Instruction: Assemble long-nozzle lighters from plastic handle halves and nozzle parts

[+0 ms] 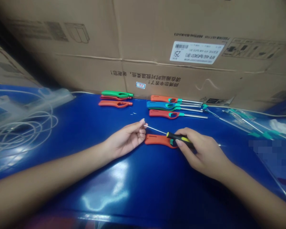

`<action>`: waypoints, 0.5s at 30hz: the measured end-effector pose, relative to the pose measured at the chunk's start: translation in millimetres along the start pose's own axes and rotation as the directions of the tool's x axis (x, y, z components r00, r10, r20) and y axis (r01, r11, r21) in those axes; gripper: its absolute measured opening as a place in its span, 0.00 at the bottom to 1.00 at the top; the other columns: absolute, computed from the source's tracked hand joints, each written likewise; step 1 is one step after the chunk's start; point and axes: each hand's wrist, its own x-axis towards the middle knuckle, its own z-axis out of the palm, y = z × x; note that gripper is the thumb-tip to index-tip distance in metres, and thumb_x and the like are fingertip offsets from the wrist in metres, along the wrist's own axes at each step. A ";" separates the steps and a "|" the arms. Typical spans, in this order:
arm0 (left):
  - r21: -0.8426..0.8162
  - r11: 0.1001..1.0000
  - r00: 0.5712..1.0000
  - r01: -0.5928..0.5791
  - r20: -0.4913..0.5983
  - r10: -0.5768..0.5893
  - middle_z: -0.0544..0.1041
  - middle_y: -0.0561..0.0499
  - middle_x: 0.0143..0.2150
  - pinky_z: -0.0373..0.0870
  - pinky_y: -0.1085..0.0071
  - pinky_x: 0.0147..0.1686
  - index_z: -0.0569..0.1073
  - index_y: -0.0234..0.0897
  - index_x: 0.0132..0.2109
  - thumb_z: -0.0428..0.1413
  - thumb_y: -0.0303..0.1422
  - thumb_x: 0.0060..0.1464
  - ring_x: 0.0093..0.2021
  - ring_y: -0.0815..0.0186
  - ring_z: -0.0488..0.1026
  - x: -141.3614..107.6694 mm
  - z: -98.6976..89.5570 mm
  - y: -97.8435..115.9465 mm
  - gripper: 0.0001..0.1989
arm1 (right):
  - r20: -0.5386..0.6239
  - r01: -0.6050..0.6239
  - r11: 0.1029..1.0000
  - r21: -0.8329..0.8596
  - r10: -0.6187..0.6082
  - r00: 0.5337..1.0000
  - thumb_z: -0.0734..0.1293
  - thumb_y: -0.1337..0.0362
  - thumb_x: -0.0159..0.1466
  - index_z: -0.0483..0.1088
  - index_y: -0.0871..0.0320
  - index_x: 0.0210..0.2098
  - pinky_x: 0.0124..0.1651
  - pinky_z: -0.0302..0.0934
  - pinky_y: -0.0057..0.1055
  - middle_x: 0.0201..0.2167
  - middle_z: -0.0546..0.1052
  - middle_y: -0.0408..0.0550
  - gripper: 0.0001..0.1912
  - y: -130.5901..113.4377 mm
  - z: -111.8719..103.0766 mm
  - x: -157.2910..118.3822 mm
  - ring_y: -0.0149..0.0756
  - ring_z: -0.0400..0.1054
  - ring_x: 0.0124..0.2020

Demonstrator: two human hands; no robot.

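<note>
My right hand point(200, 149) is wrapped round the black and yellow handle of a screwdriver point(180, 137). Its thin metal shaft points left, and the tip meets the fingertips of my left hand point(130, 136). Those fingers pinch a tiny shiny piece at the tip that looks like a small screw point(144, 122). Just below the shaft, an orange long-necked gas lighter point(156, 140) lies flat on the blue table; my right hand covers most of its trigger end and metal tube. A few tiny metal screws point(133, 113) are scattered beyond my left hand.
Several lighters with metal tubes point(178, 115) lie at the back centre. Left of them are green and orange lighter shells point(115, 104) without tubes. A large cardboard box point(143, 41) walls off the back. Coiled white tubing point(26, 127) is at left, bagged metal tubes point(250, 122) at right.
</note>
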 end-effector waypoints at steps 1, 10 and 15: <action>-0.011 1.000 1.000 0.003 -0.002 -0.003 0.73 0.52 0.30 0.73 0.83 0.28 0.75 0.30 0.34 0.55 0.25 0.66 0.26 0.78 0.70 0.0 0.2 0.0 0.10 | -0.002 0.001 1.000 -0.002 -0.001 1.000 0.59 0.61 0.72 0.66 0.53 0.49 0.32 0.62 0.31 0.38 0.80 0.45 0.08 -0.1 -0.2 0.2 0.36 0.74 0.30; -0.047 0.999 1.000 0.011 -0.022 -0.012 0.72 0.52 0.29 0.74 0.83 0.28 0.74 0.31 0.33 0.56 0.26 0.66 0.25 0.78 0.70 0.1 3.0 0.6 0.11 | -0.037 0.010 0.999 -0.031 -0.011 0.999 0.60 0.61 0.72 0.66 0.53 0.49 0.30 0.61 0.30 0.37 0.80 0.44 0.08 0.5 -2.1 -0.7 0.35 0.73 0.28; -0.034 0.999 1.000 0.006 -0.021 -0.007 0.73 0.52 0.29 0.74 0.83 0.29 0.73 0.32 0.33 0.55 0.26 0.67 0.26 0.78 0.71 -1.1 4.2 1.0 0.12 | -0.038 0.010 0.999 -0.037 -0.011 0.999 0.59 0.61 0.72 0.66 0.53 0.48 0.30 0.62 0.30 0.38 0.80 0.44 0.08 0.5 -3.2 -0.2 0.35 0.74 0.28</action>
